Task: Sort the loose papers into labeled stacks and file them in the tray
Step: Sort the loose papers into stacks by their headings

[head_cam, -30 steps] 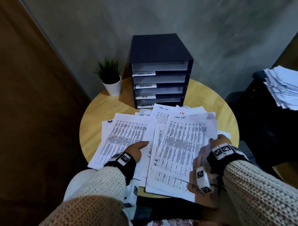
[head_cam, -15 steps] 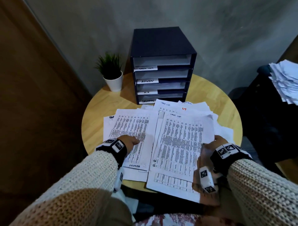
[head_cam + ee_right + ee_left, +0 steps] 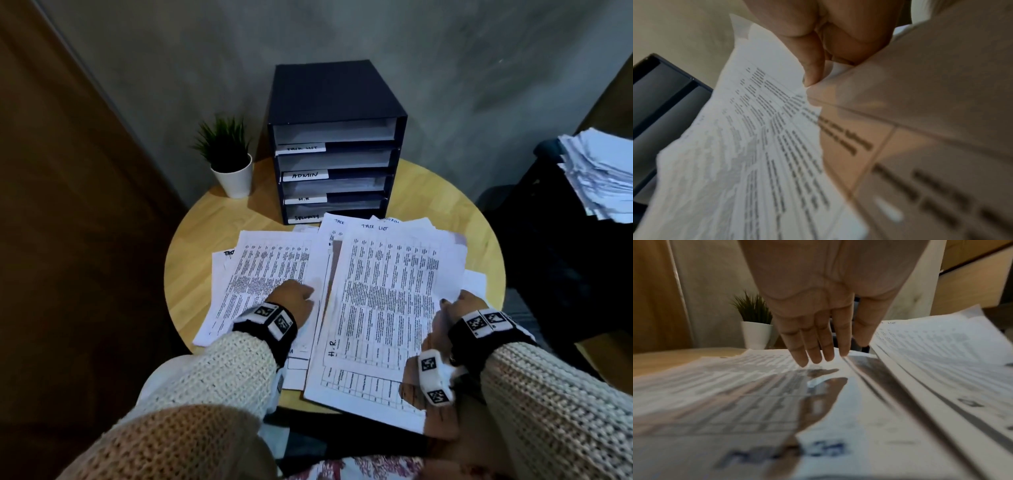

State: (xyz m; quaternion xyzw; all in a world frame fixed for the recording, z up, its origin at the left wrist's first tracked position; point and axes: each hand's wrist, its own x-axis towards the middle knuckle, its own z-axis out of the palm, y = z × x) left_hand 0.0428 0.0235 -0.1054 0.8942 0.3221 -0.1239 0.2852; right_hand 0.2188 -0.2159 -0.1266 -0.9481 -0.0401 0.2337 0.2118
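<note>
Printed sheets lie spread over the round wooden table point(image 3: 191, 246). My left hand point(image 3: 294, 298) rests with straight fingers point(image 3: 813, 353) on the left sheet point(image 3: 270, 270) marked ADMIN at its near edge. My right hand point(image 3: 459, 305) pinches the right edge of a stack of sheets point(image 3: 387, 294) point(image 3: 756, 146) marked H.R, thumb point(image 3: 812, 71) on top, the stack raised off the pile. Behind the papers stands a dark blue four-shelf tray point(image 3: 335, 144) labelled TASK LIST, ADMIN, H.R and SECURITY.
A small potted plant point(image 3: 229, 161) in a white pot stands left of the tray. A heap of more papers point(image 3: 603, 178) lies on dark furniture at the right. A grey wall is close behind the table, with a wooden panel on the left.
The left hand has slid left onto the ADMIN sheet and pulled it apart from the H.R stack. The right hand keeps its pinch on the stack's right edge.
</note>
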